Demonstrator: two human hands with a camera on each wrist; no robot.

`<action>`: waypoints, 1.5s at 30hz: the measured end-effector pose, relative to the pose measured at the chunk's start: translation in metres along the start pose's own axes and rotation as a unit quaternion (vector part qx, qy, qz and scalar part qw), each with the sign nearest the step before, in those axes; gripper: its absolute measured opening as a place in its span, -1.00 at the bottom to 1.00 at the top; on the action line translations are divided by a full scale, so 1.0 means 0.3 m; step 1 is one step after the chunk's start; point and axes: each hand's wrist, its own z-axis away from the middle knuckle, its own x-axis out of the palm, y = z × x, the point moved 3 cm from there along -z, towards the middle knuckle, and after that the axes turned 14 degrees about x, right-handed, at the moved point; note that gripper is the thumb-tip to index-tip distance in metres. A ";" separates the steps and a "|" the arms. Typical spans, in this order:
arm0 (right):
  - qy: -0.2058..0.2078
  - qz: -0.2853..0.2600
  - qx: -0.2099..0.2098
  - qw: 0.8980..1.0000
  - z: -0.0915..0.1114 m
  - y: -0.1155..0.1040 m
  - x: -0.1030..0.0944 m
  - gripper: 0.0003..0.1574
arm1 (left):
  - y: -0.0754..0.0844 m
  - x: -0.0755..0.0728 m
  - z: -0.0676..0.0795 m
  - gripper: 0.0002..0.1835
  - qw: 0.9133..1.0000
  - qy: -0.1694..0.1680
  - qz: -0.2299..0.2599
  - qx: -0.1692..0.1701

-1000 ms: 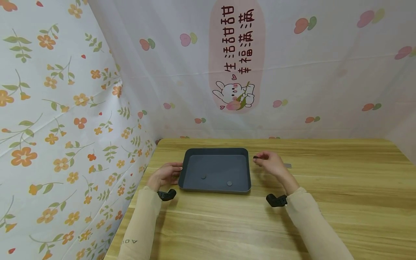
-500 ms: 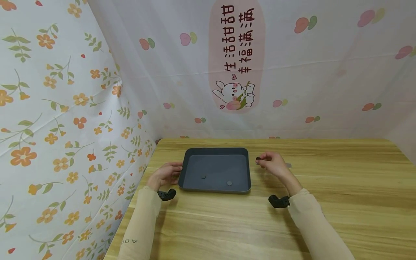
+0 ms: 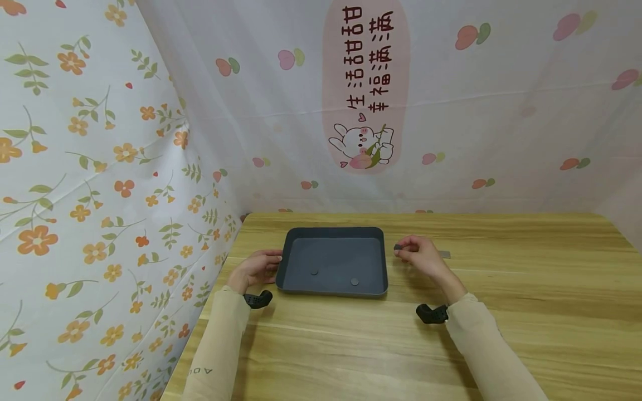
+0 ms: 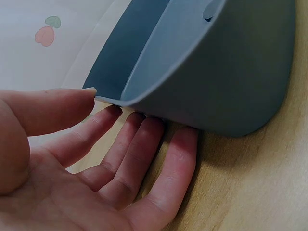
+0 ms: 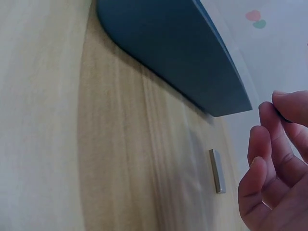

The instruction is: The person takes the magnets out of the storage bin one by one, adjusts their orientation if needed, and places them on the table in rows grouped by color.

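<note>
A dark grey rectangular tray [image 3: 331,256] lies on the wooden table. Inside it are two small grey discs, a left disc [image 3: 314,272] and a right disc [image 3: 354,282]. At the tray's left end is my left hand [image 3: 258,267]; in the left wrist view its loosely bent fingers [image 4: 154,139] touch the outer wall and the thumb [image 4: 72,108] meets the rim. Just off the tray's right side, my right hand [image 3: 423,256] pinches a small dark disc [image 3: 398,247] between thumb and forefinger, above the table. The right wrist view shows that disc nearly edge-on.
A silver-grey bar [image 5: 217,171] lies flat on the table beneath my right hand, partly hidden by it in the head view. A patterned cloth [image 3: 281,128] hangs behind the table [image 3: 351,345], and a floral cloth [image 3: 115,223] hangs along the left.
My right hand has shifted slightly right, away from the tray, with the dark disc still pinched and now turned a little. The left hand and the tray have kept their places.
</note>
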 end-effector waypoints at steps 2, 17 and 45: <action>0.003 0.006 -0.005 1.000 -0.001 0.004 0.002 -0.68 | 0.002 0.001 0.000 -0.51 1.000 -0.002 -0.002 0.001; -0.014 0.028 -0.009 0.999 0.007 0.038 0.024 -0.66 | 0.002 0.000 0.001 -0.51 1.000 -0.002 -0.004 0.001; -0.006 0.061 -0.020 0.998 -0.011 0.059 0.056 -0.68 | -0.006 0.000 -0.001 -0.50 1.000 -0.012 -0.002 0.006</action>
